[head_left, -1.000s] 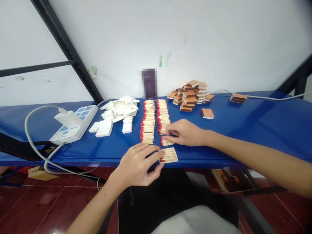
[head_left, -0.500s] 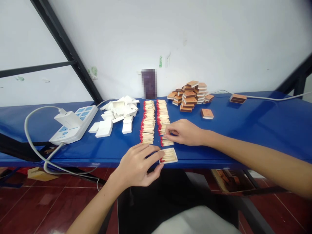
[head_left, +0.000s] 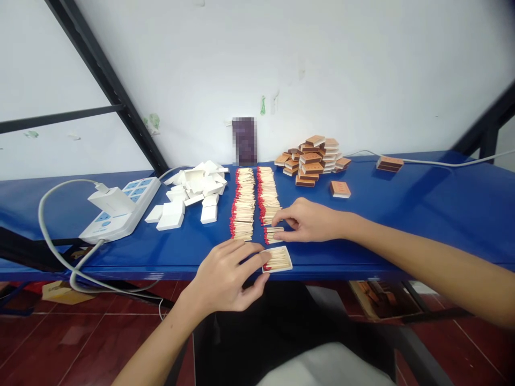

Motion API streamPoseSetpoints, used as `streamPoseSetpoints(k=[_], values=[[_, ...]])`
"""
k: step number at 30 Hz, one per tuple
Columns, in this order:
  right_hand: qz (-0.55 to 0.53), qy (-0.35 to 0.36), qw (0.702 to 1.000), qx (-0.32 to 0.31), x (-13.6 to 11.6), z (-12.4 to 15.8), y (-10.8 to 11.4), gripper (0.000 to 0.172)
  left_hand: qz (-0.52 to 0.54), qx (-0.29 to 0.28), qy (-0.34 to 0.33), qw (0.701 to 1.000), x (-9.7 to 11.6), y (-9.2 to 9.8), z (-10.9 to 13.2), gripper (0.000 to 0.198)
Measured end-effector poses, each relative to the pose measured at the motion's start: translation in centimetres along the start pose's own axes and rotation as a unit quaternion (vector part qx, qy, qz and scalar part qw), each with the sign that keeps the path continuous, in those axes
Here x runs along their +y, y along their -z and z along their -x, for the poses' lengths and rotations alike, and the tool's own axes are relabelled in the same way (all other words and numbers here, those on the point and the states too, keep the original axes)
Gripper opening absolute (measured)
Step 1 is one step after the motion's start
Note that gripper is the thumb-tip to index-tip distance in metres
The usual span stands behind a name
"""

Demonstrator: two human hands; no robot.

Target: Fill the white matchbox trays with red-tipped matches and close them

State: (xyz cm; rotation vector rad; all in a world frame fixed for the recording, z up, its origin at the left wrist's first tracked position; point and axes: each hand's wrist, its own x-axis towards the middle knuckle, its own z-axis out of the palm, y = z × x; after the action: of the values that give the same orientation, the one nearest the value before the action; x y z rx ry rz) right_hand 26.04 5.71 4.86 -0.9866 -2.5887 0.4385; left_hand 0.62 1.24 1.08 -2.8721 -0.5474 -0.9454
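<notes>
My left hand (head_left: 231, 273) grips the left end of a small white matchbox tray (head_left: 286, 259) at the table's front edge, fingers on its far side and thumb on the near side. Several red-tipped matches (head_left: 277, 257) lie inside the tray. Just beyond it, my right hand (head_left: 308, 221) rests over a small group of matches (head_left: 269, 235), its index finger and thumb parted at their plain ends. That group sits in front of the right row of matches (head_left: 267, 187). A second long row of matches (head_left: 243, 201) runs parallel on the left.
Left of the rows is a heap of white matchbox trays (head_left: 197, 182). Orange-brown matchbox sleeves (head_left: 310, 159) are piled at the back right, with a lone matchbox (head_left: 340, 188) nearer. A white power strip (head_left: 116, 220) with a looping cable stands left. A dark pixelated object (head_left: 245, 140) leans on the wall.
My right thumb and index finger have spread apart at the small group of matches, which shows more fully. My left hand keeps its hold on the tray. The view has shifted slightly.
</notes>
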Motion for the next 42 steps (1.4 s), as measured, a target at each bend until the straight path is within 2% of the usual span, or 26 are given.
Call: streamPoseSetpoints(k=[4, 10, 18, 27, 34, 42], values=[[0.001, 0.012, 1.0, -0.018, -0.24, 0.1, 0.29, 0.034, 0.003, -0.002, 0.0, 1.0, 0.02, -0.01, -0.03, 0.023], [0.013, 0.014, 0.999, -0.031, -0.4, 0.14, 0.02, 0.025, 0.005, -0.002, -0.002, 1.0, 0.0, 0.03, -0.04, 0.023], [0.034, 0.033, 0.999, -0.021, -0.61, -0.02, -0.27, 0.021, 0.005, 0.001, -0.002, 1.0, -0.01, 0.01, 0.03, 0.024], [0.015, 0.004, 0.999, -0.03, -0.55, -0.01, -0.37, 0.024, 0.002, 0.001, -0.001, 1.0, -0.02, -0.01, 0.0, 0.023], [0.005, 0.053, 0.999, 0.003, -0.54, -0.07, -0.27, 0.02, 0.001, -0.004, 0.01, 1.0, 0.06, 0.1, -0.06, 0.028], [-0.027, 0.047, 0.999, -0.001, -0.46, -0.05, -0.15, 0.017, -0.002, -0.009, 0.025, 1.0, 0.13, 0.07, -0.08, 0.02]])
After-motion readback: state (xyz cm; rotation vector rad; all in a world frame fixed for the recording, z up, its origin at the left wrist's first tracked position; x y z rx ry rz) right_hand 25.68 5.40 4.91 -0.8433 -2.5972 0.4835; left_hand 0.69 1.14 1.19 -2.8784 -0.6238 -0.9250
